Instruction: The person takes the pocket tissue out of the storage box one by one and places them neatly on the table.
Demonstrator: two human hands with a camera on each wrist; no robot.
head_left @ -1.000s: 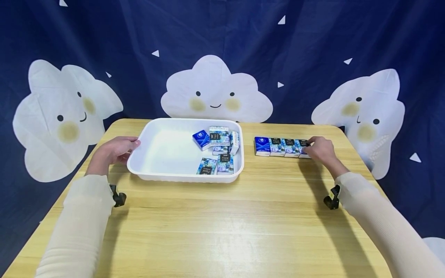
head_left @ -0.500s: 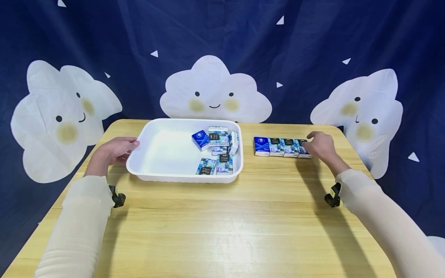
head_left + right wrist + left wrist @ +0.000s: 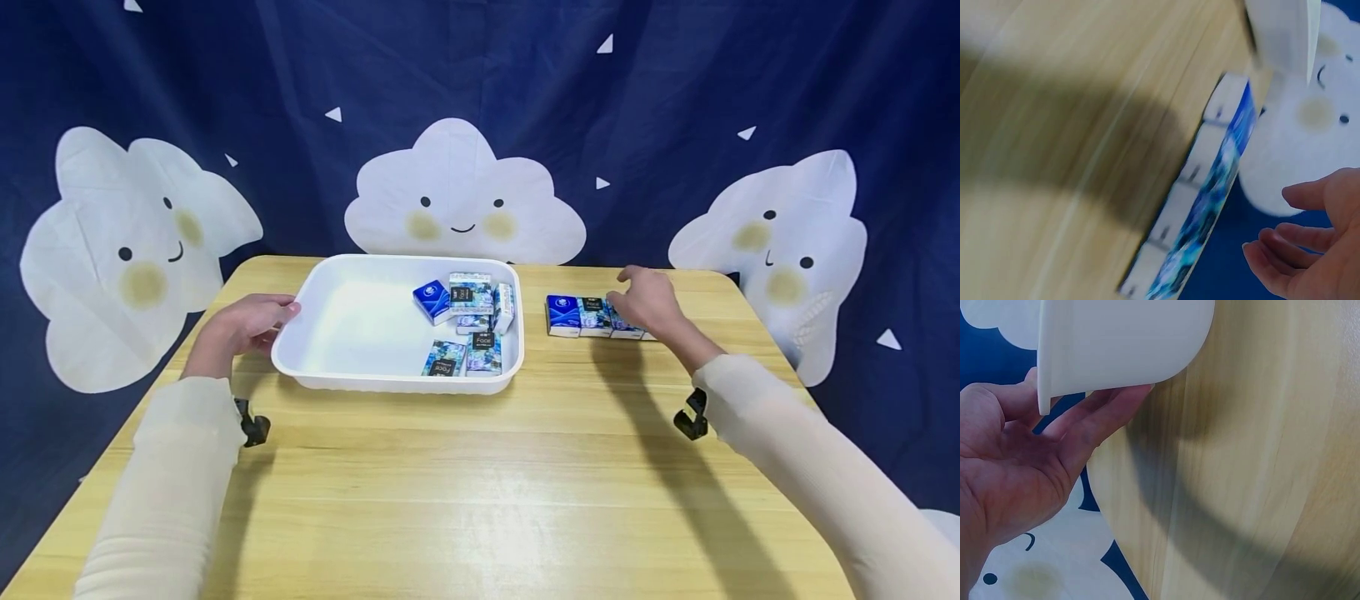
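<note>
My left hand (image 3: 251, 325) grips the left end of a white plastic tray (image 3: 352, 382), thumb at the rim and fingers against the outer wall, as the left wrist view (image 3: 1041, 444) shows. Small tissue packs lie loose in the tray's right half, among them a blue pack (image 3: 432, 301) and a floral pack (image 3: 484, 353). Right of the tray, several packs stand side by side in a row, with a blue pack (image 3: 563, 316) at its left end and floral packs (image 3: 594, 317) after it. Holding nothing, my right hand (image 3: 651, 302) hovers over the row's right part, partly hiding it.
Everything stands on a light wooden table (image 3: 420, 483) with rounded far corners. Behind its far edge hangs a dark blue curtain (image 3: 300, 67) with white smiling clouds. Each wrist carries a small black camera mount (image 3: 255, 425).
My right hand has come away from the right end of the row and moved left above it. The row keeps its place. My left hand stays on the tray.
</note>
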